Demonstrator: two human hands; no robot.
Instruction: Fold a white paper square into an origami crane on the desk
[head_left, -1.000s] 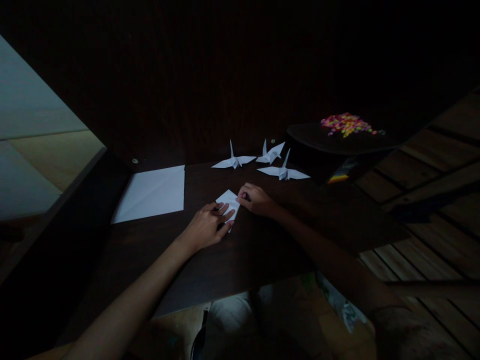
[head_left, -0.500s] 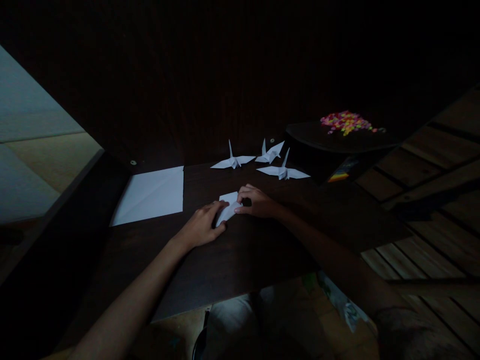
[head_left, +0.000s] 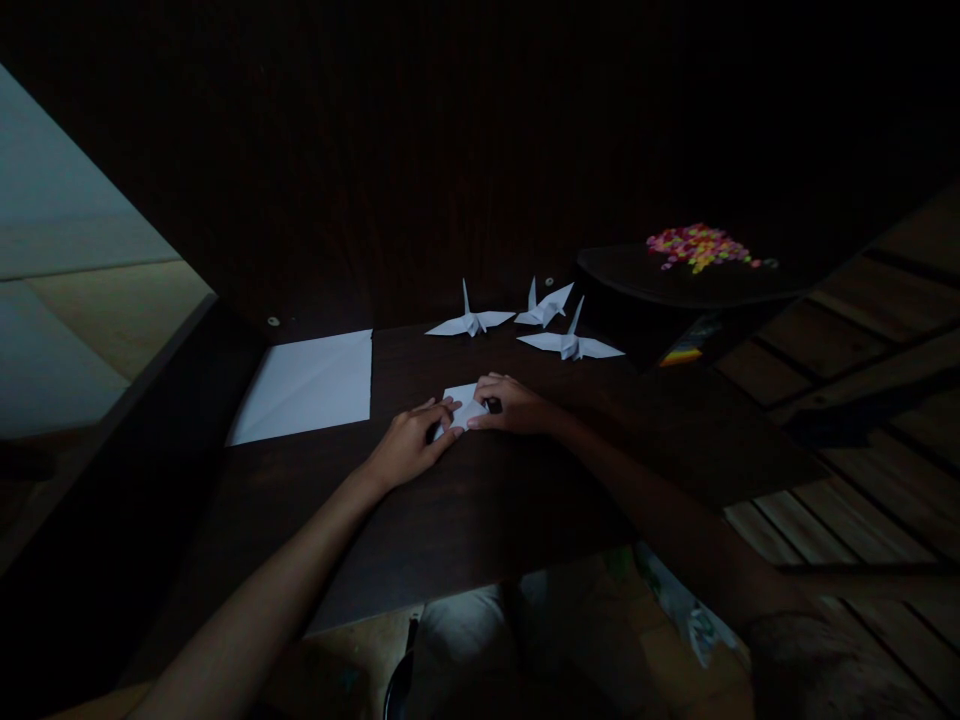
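Left hand point(head_left: 409, 440) palm-down, fingers flat pressing the folded white paper point(head_left: 461, 405), right hand point(head_left: 514, 405) curled, fingertips pinching its right edge, paper cranes point(head_left: 525, 325) beyond the fingertips

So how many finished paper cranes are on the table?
3, all beyond the hands: left crane, middle crane farthest back, right crane nearest. Darkness may hide others.

Left hand point(head_left: 409, 443) and right hand point(head_left: 514, 405) pressing a small folded paper point(head_left: 463, 404) on the dark counter point(head_left: 480, 510), three paper cranes point(head_left: 471, 321) beyond, flat white sheet point(head_left: 307, 385) at left
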